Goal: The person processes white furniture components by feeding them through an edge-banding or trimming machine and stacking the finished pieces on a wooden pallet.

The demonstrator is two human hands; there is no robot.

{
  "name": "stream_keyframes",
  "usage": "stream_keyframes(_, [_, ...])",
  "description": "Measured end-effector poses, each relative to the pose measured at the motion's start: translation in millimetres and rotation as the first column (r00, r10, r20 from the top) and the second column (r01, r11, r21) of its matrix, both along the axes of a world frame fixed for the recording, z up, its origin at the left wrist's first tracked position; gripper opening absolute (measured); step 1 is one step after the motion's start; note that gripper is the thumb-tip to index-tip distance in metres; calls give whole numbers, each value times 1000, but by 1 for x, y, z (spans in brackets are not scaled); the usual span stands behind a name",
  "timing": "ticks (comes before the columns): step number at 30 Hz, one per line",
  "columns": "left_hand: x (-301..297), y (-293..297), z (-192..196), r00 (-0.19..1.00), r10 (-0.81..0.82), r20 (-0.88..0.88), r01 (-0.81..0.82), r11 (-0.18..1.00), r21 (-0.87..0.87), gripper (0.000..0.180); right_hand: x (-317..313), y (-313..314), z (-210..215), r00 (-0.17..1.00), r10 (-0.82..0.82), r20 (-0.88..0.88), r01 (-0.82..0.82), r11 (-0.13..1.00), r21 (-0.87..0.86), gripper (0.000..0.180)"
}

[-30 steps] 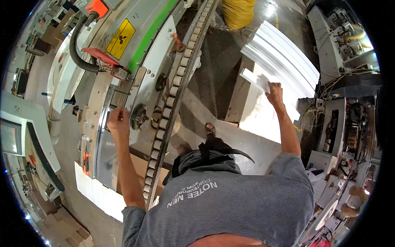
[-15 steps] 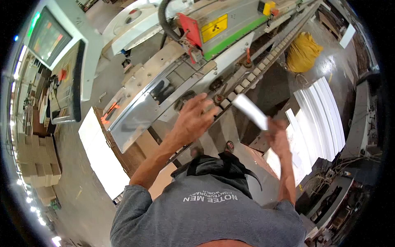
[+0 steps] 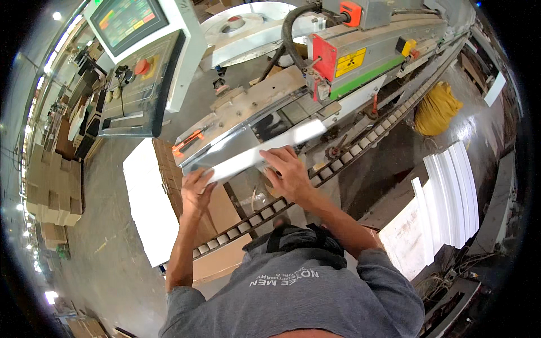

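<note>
A control console (image 3: 143,67) is standing left of the strip (image 3: 239,162). The roller track (image 3: 337,165) is running between strip and sack (image 3: 435,111).

Gotta be a factory workshop: big machine (image 3: 417,53), rollers (image 3: 372,137) along its near edge, control panel (image 3: 143,93), brown stacks (image 3: 52,183) at the left edge of the floor (image 3: 107,276).

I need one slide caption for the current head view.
Left hand holds, right hand touches a white strip at a grey machine with a green stripe.

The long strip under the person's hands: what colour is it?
The long strip is plain white; it shows best in the head view.
</note>
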State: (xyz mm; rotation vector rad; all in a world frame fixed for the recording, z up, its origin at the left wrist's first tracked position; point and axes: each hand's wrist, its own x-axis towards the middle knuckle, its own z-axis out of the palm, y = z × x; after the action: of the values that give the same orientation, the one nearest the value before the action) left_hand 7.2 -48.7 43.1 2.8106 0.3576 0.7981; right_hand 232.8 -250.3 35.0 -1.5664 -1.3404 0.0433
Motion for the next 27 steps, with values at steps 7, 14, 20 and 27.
stream_keyframes(7, [-18, 52, -51, 982, 169, 89, -148, 968, -205, 30, -13, 75, -64, 876, 5, -482, -79, 988, -134, 55])
stream_keyframes(14, [-22, 60, -52, 890, 449, 85, -448, 894, -31, 26, -20, 117, -78, 869, -111, -482, 23, 982, -186, 68])
stream_keyframes(20, [-43, 85, -74, 886, 458, 69, -435, 874, -218, 26, -26, 135, -76, 838, -124, -531, -4, 972, -234, 70])
stream_keyframes(27, [-30, 87, -60, 924, 380, 40, -364, 907, -211, 24, -26, 134, -58, 807, -152, -571, -38, 951, -308, 75])
